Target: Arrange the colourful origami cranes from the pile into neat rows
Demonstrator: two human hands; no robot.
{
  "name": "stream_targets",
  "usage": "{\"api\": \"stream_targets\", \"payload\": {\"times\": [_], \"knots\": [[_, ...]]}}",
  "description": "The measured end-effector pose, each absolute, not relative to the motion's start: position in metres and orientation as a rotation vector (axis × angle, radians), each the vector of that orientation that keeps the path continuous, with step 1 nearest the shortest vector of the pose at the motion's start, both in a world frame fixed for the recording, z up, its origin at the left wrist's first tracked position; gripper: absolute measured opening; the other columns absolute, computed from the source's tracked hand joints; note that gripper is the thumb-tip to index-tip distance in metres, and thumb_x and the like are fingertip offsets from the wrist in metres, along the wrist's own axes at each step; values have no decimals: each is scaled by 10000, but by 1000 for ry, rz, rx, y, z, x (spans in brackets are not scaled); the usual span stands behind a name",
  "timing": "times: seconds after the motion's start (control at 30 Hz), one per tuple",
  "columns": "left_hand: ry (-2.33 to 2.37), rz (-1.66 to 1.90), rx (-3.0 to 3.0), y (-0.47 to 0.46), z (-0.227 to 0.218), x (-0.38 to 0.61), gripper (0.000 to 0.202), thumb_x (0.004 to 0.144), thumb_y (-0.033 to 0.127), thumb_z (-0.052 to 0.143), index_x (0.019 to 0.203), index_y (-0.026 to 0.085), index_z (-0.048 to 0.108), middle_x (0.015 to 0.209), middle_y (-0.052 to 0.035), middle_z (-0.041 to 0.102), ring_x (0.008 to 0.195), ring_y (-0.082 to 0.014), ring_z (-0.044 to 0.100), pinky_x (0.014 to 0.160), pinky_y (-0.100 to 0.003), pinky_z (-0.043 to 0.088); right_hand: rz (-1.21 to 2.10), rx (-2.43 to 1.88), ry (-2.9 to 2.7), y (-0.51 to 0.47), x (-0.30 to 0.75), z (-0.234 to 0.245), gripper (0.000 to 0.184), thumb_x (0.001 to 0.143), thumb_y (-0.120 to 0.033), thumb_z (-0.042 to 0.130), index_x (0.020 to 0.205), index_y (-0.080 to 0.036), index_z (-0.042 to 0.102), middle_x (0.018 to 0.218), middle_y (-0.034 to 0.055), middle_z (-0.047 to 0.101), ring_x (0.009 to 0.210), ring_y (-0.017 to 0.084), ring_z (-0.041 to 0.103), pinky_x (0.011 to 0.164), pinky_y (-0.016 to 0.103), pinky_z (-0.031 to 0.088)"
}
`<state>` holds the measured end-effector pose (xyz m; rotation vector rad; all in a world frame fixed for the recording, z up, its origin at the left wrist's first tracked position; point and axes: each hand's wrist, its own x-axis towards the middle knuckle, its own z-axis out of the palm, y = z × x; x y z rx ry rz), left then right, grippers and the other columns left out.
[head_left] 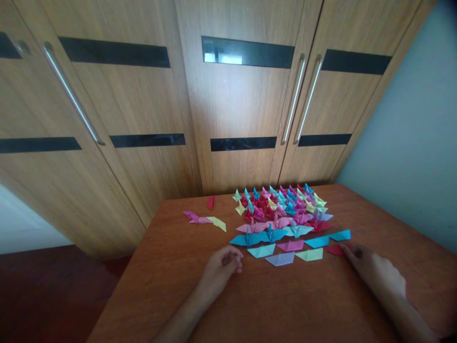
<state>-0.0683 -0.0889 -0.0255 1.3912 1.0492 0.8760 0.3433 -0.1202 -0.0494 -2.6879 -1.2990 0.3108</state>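
Observation:
My right hand (376, 271) reaches in from the right, thumb and fingers closed at the right end of a red folded paper piece (334, 249) that lies on the table. My left hand (223, 262) rests over the table with its fingers curled in, and nothing shows in them. Just beyond it lies a pale teal folded strip (262, 251). Beside that are a magenta strip (291, 246), a lilac strip (280, 259), a pale green strip (309, 255) and blue strips (317, 242). Behind them stand larger blue origami cranes (249, 238) with spread wings.
Several rows of small colourful origami cranes (282, 200) fill the back of the brown table (250, 305). At the back left lie a pink folded piece (196, 218), a yellow one (217, 223) and a red one (211, 202). A wooden wardrobe (235, 105) stands behind the table.

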Motion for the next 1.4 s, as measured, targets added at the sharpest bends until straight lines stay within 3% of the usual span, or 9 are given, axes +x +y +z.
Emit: {"api": "stream_targets", "payload": {"times": [0.27,0.43,0.53,0.7,0.87,1.0,1.23,1.4], "knots": [[1048,882,1350,-89,-26,-69,174,777,312,539,796,149,597,629,-4,606,598,-130,567,579,-233,411,158,-2491,-1375,-123,328,-47,554,794,-667,321,951,-264,666,830,122,687,754,331,638,575,368,442],[1067,908,1305,-85,-28,-70,168,752,304,553,801,151,602,623,-4,608,595,-130,566,559,-228,416,210,-1967,-1643,-122,254,-40,424,844,-568,384,743,-227,615,683,43,654,574,181,588,555,259,410],[1122,953,1341,-75,-32,-78,185,754,311,551,838,155,606,666,-10,619,625,-141,578,556,-231,432,314,-1709,-1814,-124,195,-36,369,874,-485,407,660,-218,546,601,11,597,546,148,537,537,233,378],[1467,1066,1717,-47,-37,-115,173,787,283,518,879,182,625,879,-40,662,827,-187,614,761,-302,476,425,-1478,-2037,-136,125,-34,351,908,-375,388,620,-205,492,606,-9,563,559,123,511,554,233,337],[1939,934,2222,-16,-31,-156,255,805,176,452,1017,185,594,1055,-72,610,997,-214,567,899,-347,439,463,-1446,-2114,-144,110,-40,302,892,-323,428,621,-198,481,645,-24,570,605,113,528,562,229,311],[2059,818,2320,9,-29,-168,355,778,117,431,1105,147,565,1208,-121,537,1152,-255,467,987,-383,355,464,-1456,-2151,-147,113,-43,282,888,-303,437,630,-198,484,652,-30,580,615,113,533,572,234,305],[2139,609,2357,13,-31,-166,332,810,183,424,1105,179,576,1147,-108,594,1083,-257,512,907,-378,388,444,-1470,-2135,-145,113,-40,290,890,-295,431,622,-198,485,642,-29,577,605,111,531,562,235,297],[2246,579,2325,-5,-29,-173,340,847,266,398,1133,175,557,1142,-121,606,1063,-276,530,928,-433,348,438,-1477,-2126,-146,113,-40,286,889,-295,437,624,-197,486,650,-31,586,607,109,531,560,234,291]]}}
